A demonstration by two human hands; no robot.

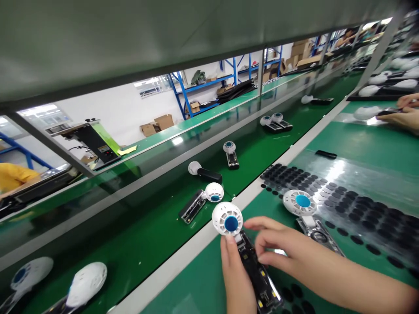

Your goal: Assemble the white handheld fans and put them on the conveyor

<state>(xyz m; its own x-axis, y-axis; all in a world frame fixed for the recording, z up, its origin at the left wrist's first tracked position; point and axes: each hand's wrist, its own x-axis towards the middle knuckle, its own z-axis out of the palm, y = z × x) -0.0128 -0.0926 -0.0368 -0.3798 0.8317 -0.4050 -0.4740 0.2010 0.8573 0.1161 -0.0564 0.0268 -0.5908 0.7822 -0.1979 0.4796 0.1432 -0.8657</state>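
A small handheld fan (pixel 227 219) with a white round head, a blue centre disc and a black body with bare electronics is in my left hand (pixel 236 272). My left thumb presses below the fan head. Close to the fan's right side is my right hand (pixel 278 242), its fingers curved and apart; whether the fingertips touch the fan I cannot tell. Behind my right wrist a second fan (pixel 300 202) lies on the green bench (pixel 183 283), its body partly hidden by my forearm. Beside it are rows of black round stickers (pixel 353 200) on clear film.
A green conveyor belt (pixel 131 244) carries several fans, including one fan (pixel 214 192) just beyond my hands. A pale rail (pixel 190 255) divides belt and bench. At right, a co-worker's hands (pixel 409 114) hold another fan (pixel 366 113). A grey panel (pixel 147 39) hangs overhead.
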